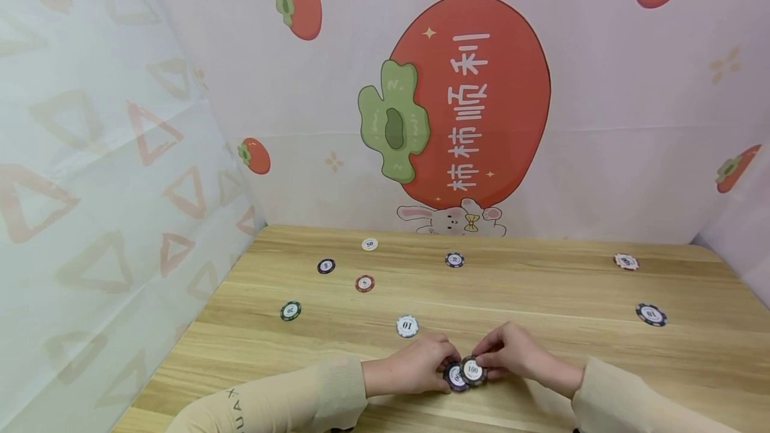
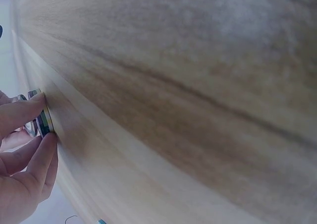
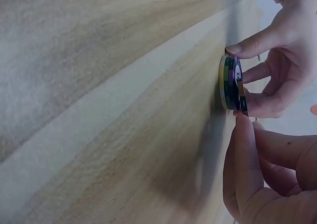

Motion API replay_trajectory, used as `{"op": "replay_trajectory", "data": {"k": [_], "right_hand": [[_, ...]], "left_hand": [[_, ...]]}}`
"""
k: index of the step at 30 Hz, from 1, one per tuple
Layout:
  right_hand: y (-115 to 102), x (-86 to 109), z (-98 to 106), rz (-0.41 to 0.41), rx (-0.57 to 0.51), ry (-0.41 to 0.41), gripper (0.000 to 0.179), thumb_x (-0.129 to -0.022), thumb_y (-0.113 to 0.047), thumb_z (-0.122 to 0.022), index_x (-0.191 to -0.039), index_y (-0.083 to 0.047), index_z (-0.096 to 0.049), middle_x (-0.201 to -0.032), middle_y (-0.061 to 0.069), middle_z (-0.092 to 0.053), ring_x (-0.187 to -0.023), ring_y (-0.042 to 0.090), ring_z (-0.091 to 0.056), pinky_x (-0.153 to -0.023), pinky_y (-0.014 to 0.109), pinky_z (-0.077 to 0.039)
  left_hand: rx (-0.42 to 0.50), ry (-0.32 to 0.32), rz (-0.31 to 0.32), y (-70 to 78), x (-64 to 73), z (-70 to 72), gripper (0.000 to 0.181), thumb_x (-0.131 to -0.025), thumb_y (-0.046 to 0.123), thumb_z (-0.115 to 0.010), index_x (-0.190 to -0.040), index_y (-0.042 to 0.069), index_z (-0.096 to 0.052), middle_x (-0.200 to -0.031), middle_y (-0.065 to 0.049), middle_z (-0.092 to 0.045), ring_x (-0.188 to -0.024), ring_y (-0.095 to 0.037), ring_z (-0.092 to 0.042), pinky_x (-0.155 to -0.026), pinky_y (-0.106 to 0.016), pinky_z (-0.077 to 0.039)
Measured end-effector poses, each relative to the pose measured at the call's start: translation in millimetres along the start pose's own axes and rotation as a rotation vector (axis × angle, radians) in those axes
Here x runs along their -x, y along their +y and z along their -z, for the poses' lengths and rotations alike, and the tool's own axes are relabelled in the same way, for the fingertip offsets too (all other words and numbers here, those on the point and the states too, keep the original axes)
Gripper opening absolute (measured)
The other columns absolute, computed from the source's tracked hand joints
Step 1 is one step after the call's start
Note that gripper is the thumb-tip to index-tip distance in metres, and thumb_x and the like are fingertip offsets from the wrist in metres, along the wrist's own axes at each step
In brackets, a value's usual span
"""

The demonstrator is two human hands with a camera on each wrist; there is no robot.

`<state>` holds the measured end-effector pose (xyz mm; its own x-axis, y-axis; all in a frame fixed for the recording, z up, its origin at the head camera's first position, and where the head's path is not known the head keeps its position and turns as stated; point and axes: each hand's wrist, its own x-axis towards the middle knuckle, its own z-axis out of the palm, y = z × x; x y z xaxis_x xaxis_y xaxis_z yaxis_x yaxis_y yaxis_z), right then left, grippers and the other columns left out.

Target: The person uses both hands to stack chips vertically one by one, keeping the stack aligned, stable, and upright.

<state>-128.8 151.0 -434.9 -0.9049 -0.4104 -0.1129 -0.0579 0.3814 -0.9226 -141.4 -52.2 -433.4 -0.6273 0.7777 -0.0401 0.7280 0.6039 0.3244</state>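
Near the table's front edge, my left hand (image 1: 418,365) holds a short stack of poker chips (image 1: 454,377) by its rim, thumb and fingers on opposite sides. Yellow, green and purple edges show in the stack (image 3: 228,87) in the right wrist view, low against the wood. My right hand (image 1: 520,355) pinches a dark poker chip (image 1: 473,371) marked 100, tilted and partly overlapping the stack's top. In the right wrist view, the right fingertips (image 3: 242,122) meet at that chip's lower edge. A light blue 10 chip (image 1: 407,326) lies just beyond the left hand.
Several single chips lie scattered on the wooden table (image 1: 529,286): green 20 (image 1: 291,311), red 5 (image 1: 364,283), dark purple (image 1: 326,266), pale 50 (image 1: 369,244), and blue 10 (image 1: 454,260). A white-and-dark chip (image 1: 626,262) and another blue 10 (image 1: 652,315) lie right. Printed cloth walls (image 1: 325,179) border the table.
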Motion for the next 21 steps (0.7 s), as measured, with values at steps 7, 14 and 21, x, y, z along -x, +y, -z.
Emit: {"op": "replay_trajectory", "data": {"k": [7,14,21], "right_hand": [[-1,-1.5,-5,-0.043,-0.010,-0.013,0.012,-0.077,0.007,-0.063,-0.087,0.013,-0.063,-0.073,0.009,-0.063,-0.060,0.012,-0.060,-0.055,0.029,-0.054],[-2,-1.3,-11,-0.054,-0.033,-0.026,0.011,-0.078,0.007,-0.063,-0.087,0.014,-0.062,-0.072,0.005,-0.061,-0.060,0.011,-0.060,-0.057,0.029,-0.054],[-3,-1.9,-16,-0.075,-0.027,-0.022,0.009,-0.079,0.007,-0.061,-0.087,0.013,-0.061,-0.071,0.004,-0.059,-0.062,0.010,-0.059,-0.058,0.030,-0.054]], "left_hand": [[0.013,-0.005,0.007,0.2,0.7,0.3,0.037,-0.070,0.019,-0.079,-0.102,0.010,-0.063,-0.089,0.009,-0.052,-0.079,0.005,-0.046,-0.070,-0.007,-0.038],[0.021,-0.007,0.004,-1.0,-0.4,-0.1,0.036,-0.070,0.019,-0.078,-0.101,0.009,-0.063,-0.089,0.009,-0.053,-0.079,0.005,-0.046,-0.070,-0.007,-0.039],[0.009,-0.007,-0.008,-3.2,-1.4,-1.3,0.035,-0.071,0.020,-0.078,-0.101,0.010,-0.063,-0.090,0.009,-0.053,-0.081,0.004,-0.047,-0.071,-0.008,-0.039]]}}
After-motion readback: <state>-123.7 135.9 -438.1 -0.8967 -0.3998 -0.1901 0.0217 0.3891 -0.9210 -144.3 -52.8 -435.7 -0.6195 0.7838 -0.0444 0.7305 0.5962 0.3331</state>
